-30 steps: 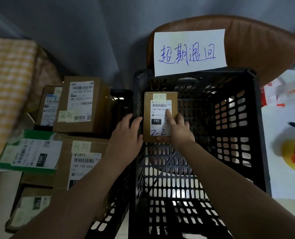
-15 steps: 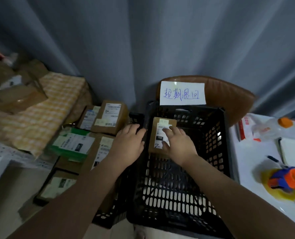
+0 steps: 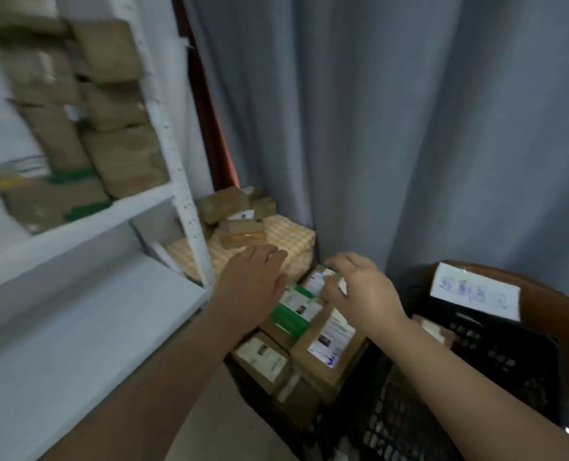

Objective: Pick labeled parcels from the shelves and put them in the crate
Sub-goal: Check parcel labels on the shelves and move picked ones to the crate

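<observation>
The black crate [image 3: 496,347] stands at the lower right with a handwritten paper sign [image 3: 476,291] on its far rim. A small brown labeled parcel [image 3: 432,329] lies inside it, against the near-left wall. My left hand [image 3: 253,284] hovers flat with straight fingers and holds nothing. My right hand [image 3: 359,291] hangs with loosely curled fingers, also holding nothing, above a pile of labeled parcels [image 3: 326,344] left of the crate. Brown parcels [image 3: 120,158] fill the white shelf unit [image 3: 176,161] at the upper left, blurred.
A green-edged parcel [image 3: 293,314] tops the pile by the crate. Further parcels [image 3: 236,221] lie on a yellow checked cloth [image 3: 289,234] behind the shelf post. A grey curtain [image 3: 409,128] hangs behind. The lower shelf board [image 3: 77,311] is bare white.
Both hands have let go of the small parcel, which stays in the crate, and have moved left over the parcel pile. My view has swung left and up to the shelves.
</observation>
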Demonstrator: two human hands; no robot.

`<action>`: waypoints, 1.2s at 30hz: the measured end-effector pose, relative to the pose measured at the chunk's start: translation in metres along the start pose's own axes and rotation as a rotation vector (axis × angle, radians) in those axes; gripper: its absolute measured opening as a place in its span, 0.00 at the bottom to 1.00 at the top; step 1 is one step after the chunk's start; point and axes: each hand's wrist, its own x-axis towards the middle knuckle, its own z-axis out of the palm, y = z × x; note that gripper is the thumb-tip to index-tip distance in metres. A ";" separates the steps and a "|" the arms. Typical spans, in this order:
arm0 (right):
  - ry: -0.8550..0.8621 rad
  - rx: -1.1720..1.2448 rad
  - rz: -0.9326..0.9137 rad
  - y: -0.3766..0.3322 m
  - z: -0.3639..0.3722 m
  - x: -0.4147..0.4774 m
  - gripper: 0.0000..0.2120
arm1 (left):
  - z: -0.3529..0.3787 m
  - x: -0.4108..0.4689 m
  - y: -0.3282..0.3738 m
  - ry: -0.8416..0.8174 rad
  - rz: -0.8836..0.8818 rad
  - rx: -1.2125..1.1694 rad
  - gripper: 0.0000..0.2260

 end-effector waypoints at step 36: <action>0.342 -0.167 -0.405 -0.381 0.013 0.436 0.46 | -0.263 0.115 -0.424 0.345 -0.311 0.649 0.52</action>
